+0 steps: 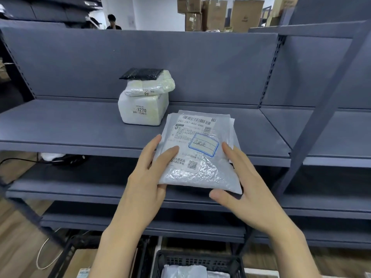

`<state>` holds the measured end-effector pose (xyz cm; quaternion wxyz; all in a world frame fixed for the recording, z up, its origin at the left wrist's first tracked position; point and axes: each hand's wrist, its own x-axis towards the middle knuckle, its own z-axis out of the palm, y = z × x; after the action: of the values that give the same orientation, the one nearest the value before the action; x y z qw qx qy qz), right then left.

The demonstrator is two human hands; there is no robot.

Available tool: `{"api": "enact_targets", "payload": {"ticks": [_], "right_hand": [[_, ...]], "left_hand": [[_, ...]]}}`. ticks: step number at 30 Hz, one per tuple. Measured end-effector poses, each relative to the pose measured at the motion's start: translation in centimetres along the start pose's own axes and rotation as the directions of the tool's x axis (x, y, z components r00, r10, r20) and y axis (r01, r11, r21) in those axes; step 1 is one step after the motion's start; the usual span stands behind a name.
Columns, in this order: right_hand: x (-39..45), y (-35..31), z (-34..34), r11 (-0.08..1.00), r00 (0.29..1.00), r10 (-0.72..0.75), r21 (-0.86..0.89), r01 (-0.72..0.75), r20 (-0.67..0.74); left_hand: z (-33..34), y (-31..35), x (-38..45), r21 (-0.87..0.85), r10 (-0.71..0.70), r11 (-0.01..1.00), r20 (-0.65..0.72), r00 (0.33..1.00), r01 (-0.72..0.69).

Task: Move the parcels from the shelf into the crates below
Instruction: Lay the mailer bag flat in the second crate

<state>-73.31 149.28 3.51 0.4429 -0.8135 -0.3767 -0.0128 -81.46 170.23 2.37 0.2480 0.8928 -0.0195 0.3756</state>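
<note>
A flat white bubble mailer (pixel 200 151) with a shipping label and a blue-framed sticker hangs over the front edge of the grey shelf (pixel 80 127). My left hand (pixel 148 173) grips its left edge, thumb on top. My right hand (pixel 241 187) holds its right lower corner, with the thumb under the bottom edge. Further back on the shelf stands a white wrapped parcel (pixel 143 110) marked 3270, with a smaller white packet (pixel 150 85) and a black bubble mailer (pixel 141 73) stacked on it. Below, a black crate (pixel 200 259) holds white parcels.
Lower grey shelves (pixel 80 189) run beneath the top one. A slanted grey upright (pixel 321 117) stands at the right. A cardboard box (pixel 80 263) sits on the floor left of the crate. Cardboard boxes (pixel 212 15) and a person (pixel 112 22) are behind the shelving.
</note>
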Motion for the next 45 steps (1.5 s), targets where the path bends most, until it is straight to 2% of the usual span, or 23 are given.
{"api": "enact_targets", "payload": {"ticks": [9, 12, 18, 25, 30, 35, 38, 40, 43, 45], "right_hand": [[0.1, 0.4, 0.5, 0.994, 0.984, -0.11, -0.041, 0.105, -0.141], [0.2, 0.4, 0.6, 0.989, 0.974, -0.144, -0.055, 0.136, -0.175], [-0.2, 0.7, 0.8, 0.991, 0.976, -0.127, -0.06, 0.118, -0.179], [-0.6, 0.9, 1.6, 0.992, 0.978, -0.097, -0.095, 0.08, -0.184], [-1.6, 2.1, 3.2, 0.991, 0.98, -0.035, -0.136, 0.009, -0.195], [-4.2, 5.6, 6.8, 0.958, 0.982, 0.167, -0.22, -0.183, -0.09], [-6.5, 8.8, 10.2, 0.909, 0.95, 0.312, -0.289, -0.301, -0.007], [-8.3, 11.3, 12.9, 0.875, 0.913, 0.404, -0.315, -0.367, 0.059], [-11.4, 15.2, 17.1, 0.806, 0.816, 0.551, -0.362, -0.467, 0.174], [-13.7, 17.6, 20.0, 0.752, 0.727, 0.64, -0.394, -0.528, 0.248]], "left_hand": [[0.5, 0.2, -0.6, -0.075, 0.086, 0.994, 0.069, 0.994, -0.081], [0.3, 0.3, -0.5, -0.042, 0.112, 0.993, 0.023, 0.993, -0.111], [0.8, 0.5, -0.9, 0.023, 0.131, 0.991, -0.024, 0.991, -0.131], [1.0, 0.2, -1.4, 0.075, 0.13, 0.989, 0.011, 0.992, -0.13], [2.2, -0.1, -3.0, 0.06, 0.071, 0.995, 0.057, 0.996, -0.074], [5.9, -1.7, -7.6, 0.07, -0.058, 0.996, 0.191, 0.98, 0.045], [8.9, -3.3, -12.1, 0.105, -0.166, 0.985, 0.329, 0.93, 0.139], [11.2, -4.8, -15.5, 0.114, -0.235, 0.972, 0.437, 0.868, 0.206], [14.6, -7.4, -20.8, 0.158, -0.286, 0.958, 0.613, 0.736, 0.24], [16.5, -9.1, -24.5, 0.173, -0.313, 0.945, 0.716, 0.624, 0.276]]}}
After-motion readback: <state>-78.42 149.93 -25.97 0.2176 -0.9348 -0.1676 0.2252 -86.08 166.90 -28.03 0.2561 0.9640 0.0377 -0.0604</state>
